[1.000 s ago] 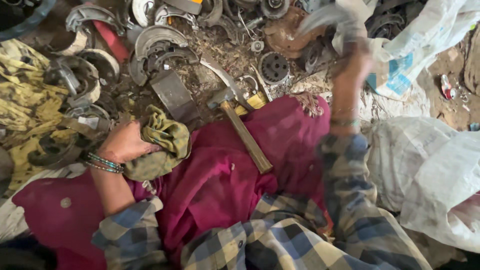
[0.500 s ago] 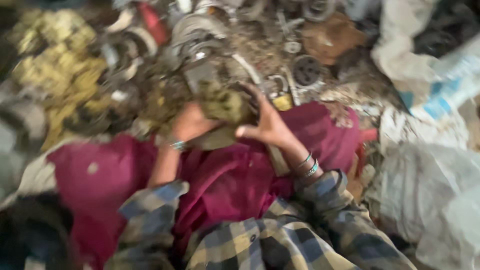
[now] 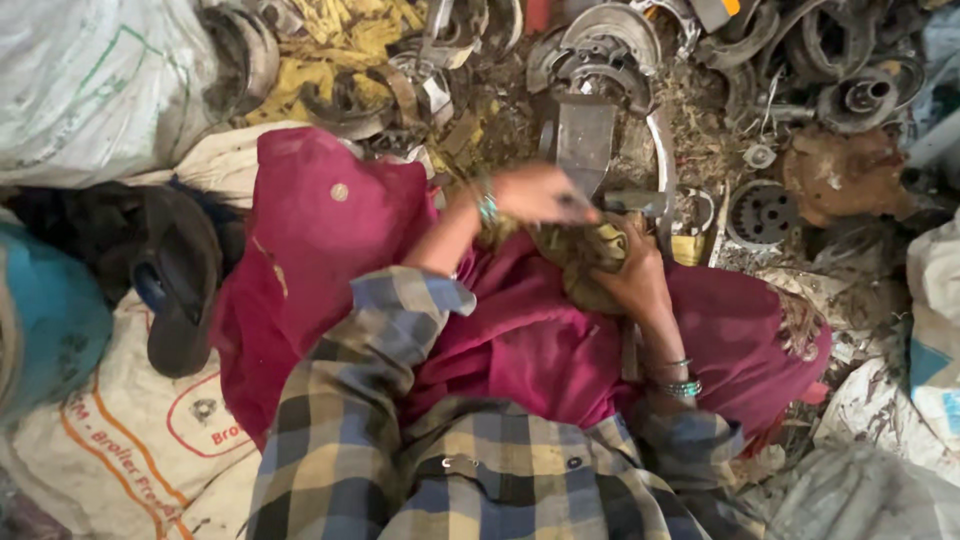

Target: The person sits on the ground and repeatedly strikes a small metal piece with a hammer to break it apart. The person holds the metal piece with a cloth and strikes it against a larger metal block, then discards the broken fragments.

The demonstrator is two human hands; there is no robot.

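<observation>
My left hand and my right hand meet over my lap, both closed on a dirty olive-green rag. The left hand grips the rag from above, the right from below and the right side. Bangles circle both wrists. Under the hands lies magenta cloth spread over my knees, and checked sleeves cover my arms. A wooden handle pokes out under my right wrist; its head is hidden.
Greasy metal scrap lies ahead: curved brake shoes, a flat metal plate, a toothed gear, rings. Yellow rags lie far left. White sacks and a dark sandal sit at my left, more sacks at right.
My right hand came down from the upper right and joined my left on the rag. The view has swung to the left, showing the sacks and sandal.
</observation>
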